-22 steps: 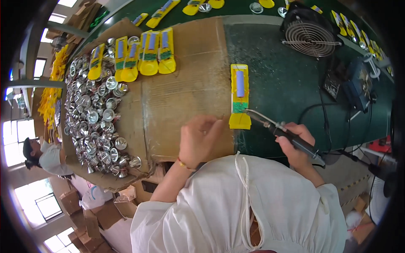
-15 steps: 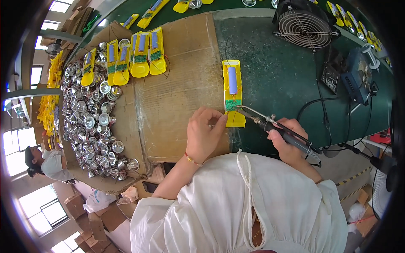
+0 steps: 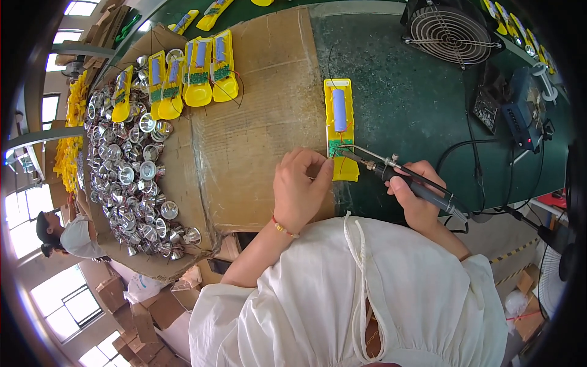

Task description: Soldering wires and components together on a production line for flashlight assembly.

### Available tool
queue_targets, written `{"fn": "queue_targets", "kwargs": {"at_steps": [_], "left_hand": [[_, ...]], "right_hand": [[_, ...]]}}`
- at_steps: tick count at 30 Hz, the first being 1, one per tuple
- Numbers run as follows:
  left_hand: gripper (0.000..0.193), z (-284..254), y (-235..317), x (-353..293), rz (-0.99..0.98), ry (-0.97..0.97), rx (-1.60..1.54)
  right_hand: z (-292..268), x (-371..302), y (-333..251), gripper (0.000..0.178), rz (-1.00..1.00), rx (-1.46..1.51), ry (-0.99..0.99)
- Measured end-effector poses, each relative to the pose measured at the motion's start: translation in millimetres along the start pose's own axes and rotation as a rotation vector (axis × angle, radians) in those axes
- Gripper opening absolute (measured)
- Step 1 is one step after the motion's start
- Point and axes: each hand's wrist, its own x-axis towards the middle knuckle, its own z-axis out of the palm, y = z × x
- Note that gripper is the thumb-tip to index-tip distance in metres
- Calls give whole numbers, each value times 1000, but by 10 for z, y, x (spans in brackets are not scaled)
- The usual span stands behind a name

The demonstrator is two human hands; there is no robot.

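Observation:
A yellow plastic shell [image 3: 340,125] with a blue cylindrical battery and a small green circuit board lies on the green bench at the edge of a cardboard sheet [image 3: 257,122]. My left hand [image 3: 299,186] pinches at the shell's near end, fingers together beside the board. My right hand [image 3: 416,199] grips a black-handled soldering iron [image 3: 391,170], its metal tip touching the green board.
Several more yellow shells [image 3: 195,76] lie in a row at the cardboard's far left. A heap of shiny silver reflector cups [image 3: 131,183] covers the left side. A round metal fan [image 3: 455,30] and a soldering station [image 3: 520,116] stand at the right. Another person [image 3: 64,235] sits at far left.
The view has tilted, so the shell sits higher in the picture. My left hand moved right onto the shell's near end and the iron's tip stays at the board.

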Motion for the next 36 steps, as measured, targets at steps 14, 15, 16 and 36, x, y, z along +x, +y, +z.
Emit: {"fn": "queue_targets", "kwargs": {"at_steps": [14,15,16,36], "left_hand": [[12,4,-3,9,21,-1,1],[12,1,-1,9,20,0,1],[12,0,2,12,21,-1,0],[10,84,-33,-1,18,11,-5]], "right_hand": [[-44,-43,-65,16,21,118,98],[-54,-51,-69,17,36,95,67],[-68,-57,-64,17,36,95,69],[-43,-92,-43,17,95,127,87]]}}
